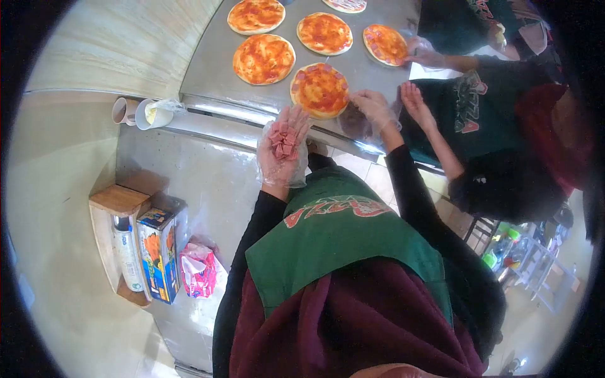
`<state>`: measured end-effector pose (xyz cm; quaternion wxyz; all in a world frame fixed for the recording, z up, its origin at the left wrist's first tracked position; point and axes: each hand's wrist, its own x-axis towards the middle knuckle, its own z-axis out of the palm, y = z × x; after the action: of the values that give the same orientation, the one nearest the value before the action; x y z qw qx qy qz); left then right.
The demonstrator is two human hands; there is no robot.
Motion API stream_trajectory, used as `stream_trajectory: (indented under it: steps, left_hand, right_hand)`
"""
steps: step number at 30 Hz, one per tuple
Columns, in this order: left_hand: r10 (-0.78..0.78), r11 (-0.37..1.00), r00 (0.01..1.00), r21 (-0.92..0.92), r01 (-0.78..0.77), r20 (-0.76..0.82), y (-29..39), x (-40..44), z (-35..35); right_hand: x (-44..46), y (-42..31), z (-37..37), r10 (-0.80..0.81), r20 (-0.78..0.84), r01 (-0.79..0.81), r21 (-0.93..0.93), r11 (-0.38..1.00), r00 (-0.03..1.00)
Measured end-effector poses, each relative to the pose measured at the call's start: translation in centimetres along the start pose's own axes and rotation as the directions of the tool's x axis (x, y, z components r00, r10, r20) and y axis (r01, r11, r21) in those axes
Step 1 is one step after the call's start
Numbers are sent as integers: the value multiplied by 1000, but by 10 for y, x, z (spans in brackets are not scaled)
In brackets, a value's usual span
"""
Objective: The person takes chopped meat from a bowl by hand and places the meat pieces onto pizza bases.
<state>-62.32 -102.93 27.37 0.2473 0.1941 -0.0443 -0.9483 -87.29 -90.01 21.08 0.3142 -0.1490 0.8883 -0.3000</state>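
Observation:
My left hand point(280, 148), in a clear plastic glove, is palm up with a pile of pink diced meat point(283, 140) in it. My right hand point(377, 109), also gloved, is at the right edge of the nearest pizza point(320, 91), its fingers bent together; whether a piece is between them is too small to tell. That pizza has red sauce and pink pieces around its rim. Beyond it on the metal counter point(214, 69) lie sauced pizza bases, among them one at the left point(264, 59) and one in the middle point(324, 33).
At the right, a co-worker's gloved hand point(427, 55) touches another pizza point(385, 45); their bare other hand point(416, 104) is near my right hand. Another person stands behind. Two cups, one a white cup point(154, 114), stand at the left, above boxes and a pink packet point(200, 271).

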Motion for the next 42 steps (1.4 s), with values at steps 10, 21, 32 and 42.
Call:
stream_trajectory:
  steps: [10, 21, 32, 42]
  left_hand:
    - [16, 1000, 989, 13, -19, 147, -9, 4, -18]
    - [-8, 999, 992, -52, 14, 128, -3, 12, -18]
    - [-35, 996, 994, -72, 43, 102, 1, -7, -32]
    - [-73, 994, 993, -69, 79, 89, 7, -25, -38]
  right_hand:
    - [-29, -23, 0, -160, -194, 183, 103, 978, 968]
    - [-70, -50, -3, -517, -88, 525, 150, 838, 851]
    - [-82, 4, -19, -250, -164, 280, 196, 940, 954]
    - [-102, 15, -17, -137, -172, 189, 338, 922, 975]
